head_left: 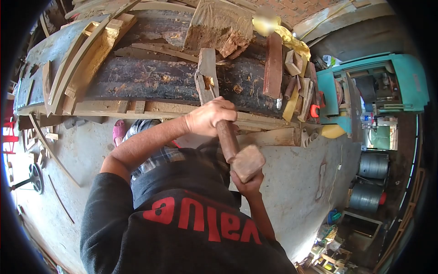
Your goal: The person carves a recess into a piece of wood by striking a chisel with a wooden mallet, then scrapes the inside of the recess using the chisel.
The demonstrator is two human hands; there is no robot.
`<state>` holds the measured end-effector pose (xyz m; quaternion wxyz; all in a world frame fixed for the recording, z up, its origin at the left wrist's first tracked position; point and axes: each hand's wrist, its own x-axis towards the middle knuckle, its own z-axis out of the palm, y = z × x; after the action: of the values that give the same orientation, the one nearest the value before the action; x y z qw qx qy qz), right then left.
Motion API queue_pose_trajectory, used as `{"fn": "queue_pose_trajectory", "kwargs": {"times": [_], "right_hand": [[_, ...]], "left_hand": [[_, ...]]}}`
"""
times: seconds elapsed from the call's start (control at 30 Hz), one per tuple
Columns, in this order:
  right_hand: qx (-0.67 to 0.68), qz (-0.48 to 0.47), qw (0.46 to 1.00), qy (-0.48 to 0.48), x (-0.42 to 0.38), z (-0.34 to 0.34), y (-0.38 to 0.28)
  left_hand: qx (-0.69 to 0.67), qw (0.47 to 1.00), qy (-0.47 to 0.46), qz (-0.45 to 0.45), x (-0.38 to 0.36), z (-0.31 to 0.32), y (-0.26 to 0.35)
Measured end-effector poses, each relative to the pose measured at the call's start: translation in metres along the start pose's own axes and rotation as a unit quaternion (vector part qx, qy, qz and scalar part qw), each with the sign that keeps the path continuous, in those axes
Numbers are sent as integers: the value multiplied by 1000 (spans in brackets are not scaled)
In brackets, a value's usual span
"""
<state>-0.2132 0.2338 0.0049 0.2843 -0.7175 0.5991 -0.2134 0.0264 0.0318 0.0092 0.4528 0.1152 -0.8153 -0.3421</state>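
My left hand (212, 116) is closed around a chisel with a thick wooden handle (227, 140). Its thin blade points away from me, down to a rough cut hole in a short grey wooden board (208, 68). That board lies across a dark, weathered log (150, 75). My right hand (248, 183) grips a wooden mallet, whose blocky pale head (248, 162) is right at the butt end of the chisel handle. The mallet's own handle is mostly hidden by the head and my fingers.
Wood offcuts (296, 64) and a reddish plank (273, 66) lie to the right on the log. An orange-red tape measure (315, 110) sits near a teal machine (328, 91). Curved wooden strips (86, 59) lean at the left. Metal drums (373, 165) stand far right.
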Motion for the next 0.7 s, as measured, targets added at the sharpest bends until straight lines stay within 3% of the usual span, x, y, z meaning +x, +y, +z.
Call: {"fn": "queue_pose_trajectory", "kwargs": {"times": [0.03,0.17,0.2,0.23,0.3,0.37,0.47,0.57,0.63,0.7], "right_hand": [[131,-1,976,176,5,22,-7],[180,-14,953,243,17,10,-35],[198,25,967,160,6,11,-10],[195,23,966,166,6,9,-12],[208,13,957,203,8,10,-21],[184,-18,958,217,11,9,-32],[179,26,953,241,7,11,-31],[218,62,942,246,-2,14,-22],[276,136,928,208,-4,12,-26],[255,100,935,223,-3,12,-24]], "left_hand": [[1,1000,1,2,1,-1,1],[1,1000,17,-23,-1,-2,-1],[-2,999,31,-24,3,-3,-5],[-12,997,65,-25,10,-9,-5],[-50,982,134,-124,19,-26,-15],[-185,903,217,-320,38,-57,-6],[-153,913,298,-231,41,-72,-26],[-141,922,280,-229,34,-65,-11],[-152,916,229,-293,30,-56,7],[-36,959,201,-194,25,-37,14]]}}
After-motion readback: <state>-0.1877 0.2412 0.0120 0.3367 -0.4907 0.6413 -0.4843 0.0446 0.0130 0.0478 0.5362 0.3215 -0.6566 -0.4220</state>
